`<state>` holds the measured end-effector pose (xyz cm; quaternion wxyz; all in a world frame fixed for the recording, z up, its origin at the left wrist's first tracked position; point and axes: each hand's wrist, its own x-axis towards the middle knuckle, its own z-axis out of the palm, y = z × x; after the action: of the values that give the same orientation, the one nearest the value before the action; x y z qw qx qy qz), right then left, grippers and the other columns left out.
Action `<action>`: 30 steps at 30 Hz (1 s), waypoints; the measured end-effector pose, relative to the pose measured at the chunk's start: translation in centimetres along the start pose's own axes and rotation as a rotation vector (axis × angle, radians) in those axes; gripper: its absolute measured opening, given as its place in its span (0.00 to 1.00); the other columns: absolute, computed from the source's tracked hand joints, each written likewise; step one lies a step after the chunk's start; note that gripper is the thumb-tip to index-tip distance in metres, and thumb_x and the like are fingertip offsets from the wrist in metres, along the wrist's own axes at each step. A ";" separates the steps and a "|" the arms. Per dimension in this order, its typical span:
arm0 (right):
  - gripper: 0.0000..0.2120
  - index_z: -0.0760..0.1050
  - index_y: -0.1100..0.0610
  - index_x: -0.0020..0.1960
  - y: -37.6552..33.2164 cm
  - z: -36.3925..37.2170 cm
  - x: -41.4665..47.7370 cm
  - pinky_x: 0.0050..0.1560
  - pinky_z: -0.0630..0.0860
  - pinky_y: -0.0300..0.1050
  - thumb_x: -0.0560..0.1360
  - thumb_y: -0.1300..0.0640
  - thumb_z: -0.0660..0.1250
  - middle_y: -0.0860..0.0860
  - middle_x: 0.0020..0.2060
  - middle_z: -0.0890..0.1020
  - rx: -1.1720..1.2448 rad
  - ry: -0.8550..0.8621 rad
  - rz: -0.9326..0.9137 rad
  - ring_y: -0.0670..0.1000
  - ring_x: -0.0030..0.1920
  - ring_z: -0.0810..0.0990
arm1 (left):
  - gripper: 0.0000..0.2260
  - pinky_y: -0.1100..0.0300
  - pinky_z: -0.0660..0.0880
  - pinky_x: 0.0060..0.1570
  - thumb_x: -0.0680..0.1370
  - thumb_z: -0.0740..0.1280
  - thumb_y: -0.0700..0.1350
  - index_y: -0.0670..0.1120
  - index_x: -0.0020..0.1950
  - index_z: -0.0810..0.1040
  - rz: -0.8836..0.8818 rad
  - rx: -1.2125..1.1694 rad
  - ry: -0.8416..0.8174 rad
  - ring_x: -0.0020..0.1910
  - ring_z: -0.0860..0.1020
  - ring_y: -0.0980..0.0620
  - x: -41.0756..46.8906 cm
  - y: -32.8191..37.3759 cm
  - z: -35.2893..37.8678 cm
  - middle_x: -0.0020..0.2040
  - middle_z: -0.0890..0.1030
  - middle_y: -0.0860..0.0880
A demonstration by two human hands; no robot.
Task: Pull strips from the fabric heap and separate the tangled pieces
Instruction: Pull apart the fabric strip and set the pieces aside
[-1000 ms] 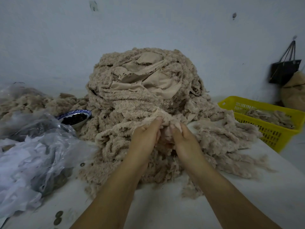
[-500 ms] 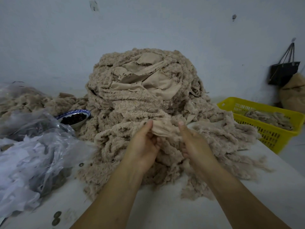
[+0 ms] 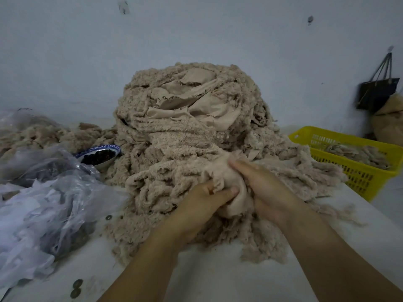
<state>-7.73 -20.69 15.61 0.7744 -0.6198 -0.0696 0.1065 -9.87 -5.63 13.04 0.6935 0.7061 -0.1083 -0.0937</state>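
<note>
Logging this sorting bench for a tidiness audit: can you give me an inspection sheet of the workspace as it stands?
Surface: white table, with fluff and scraps around the heap.
Job's things: large beige fabric heap at the centre; a fabric piece drawn up at its front.
Clutter: clear plastic bags at left; blue-rimmed bowl with dark contents beside the heap; coins near the front edge.
Grippers: left hand and right hand both grip the fabric piece, fingers curled round it.
Cables: nothing seen.
Surroundings: yellow basket holding strips at right; black bag hanging on the pale wall; brown sack below it.
</note>
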 end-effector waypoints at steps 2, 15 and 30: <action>0.11 0.85 0.54 0.48 -0.2 -0.3 0.2 0.50 0.82 0.48 0.80 0.50 0.67 0.57 0.50 0.86 0.056 0.112 -0.063 0.54 0.50 0.85 | 0.18 0.62 0.77 0.59 0.77 0.68 0.56 0.46 0.58 0.84 -0.045 0.076 -0.053 0.56 0.83 0.54 -0.3 -0.5 -0.4 0.55 0.86 0.50; 0.12 0.84 0.49 0.47 1.0 -1.7 -1.3 0.40 0.82 0.40 0.74 0.43 0.68 0.51 0.47 0.87 -0.047 0.063 -0.176 0.50 0.45 0.86 | 0.09 0.65 0.77 0.34 0.77 0.67 0.43 0.41 0.54 0.83 0.046 -0.829 0.190 0.38 0.81 0.55 2.2 3.2 -1.2 0.44 0.85 0.48; 0.14 0.71 0.44 0.49 1.2 0.3 -0.1 0.41 0.73 0.34 0.72 0.36 0.68 0.42 0.43 0.79 -0.594 0.070 -0.383 0.40 0.42 0.78 | 0.22 0.50 0.82 0.52 0.75 0.70 0.56 0.39 0.58 0.82 0.060 -0.370 0.297 0.52 0.85 0.44 1.4 3.3 0.1 0.51 0.86 0.41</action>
<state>-7.96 -20.17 14.51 0.5681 -0.7970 -0.1858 -0.0871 -8.63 -6.12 16.37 0.8217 0.5697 -0.0070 0.0139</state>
